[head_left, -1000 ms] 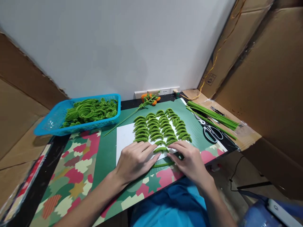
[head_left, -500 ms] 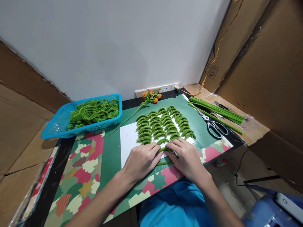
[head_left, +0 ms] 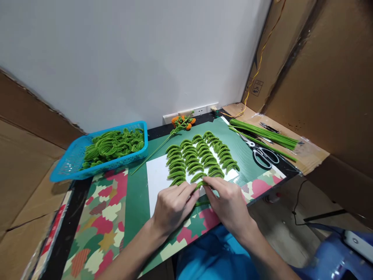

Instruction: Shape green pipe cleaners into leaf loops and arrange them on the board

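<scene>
Between my two hands, near the front edge of the table, is a short curved green pipe cleaner piece [head_left: 200, 184]. My left hand [head_left: 174, 202] pinches its left end and my right hand [head_left: 225, 196] pinches its right end. Just below, another green pipe cleaner [head_left: 202, 202] lies on the mat, partly hidden by the fingers. Beyond my hands, columns of curved green pipe cleaner leaves [head_left: 190, 157] rest on a white sheet [head_left: 154, 171]; the nearest ones are partly covered by my fingers.
A blue basket [head_left: 70, 157] of green pipe cleaner loops stands at the left. An orange pipe cleaner flower [head_left: 183, 123] lies at the back. To the right are scissors [head_left: 264, 155], straight green pipe cleaners [head_left: 268, 135] and small snips [head_left: 269, 127]. Cardboard [head_left: 305, 77] walls the right side.
The held pipe cleaner piece has become more arched between my fingers, and my hands have shifted slightly. The camera view has tilted a little.
</scene>
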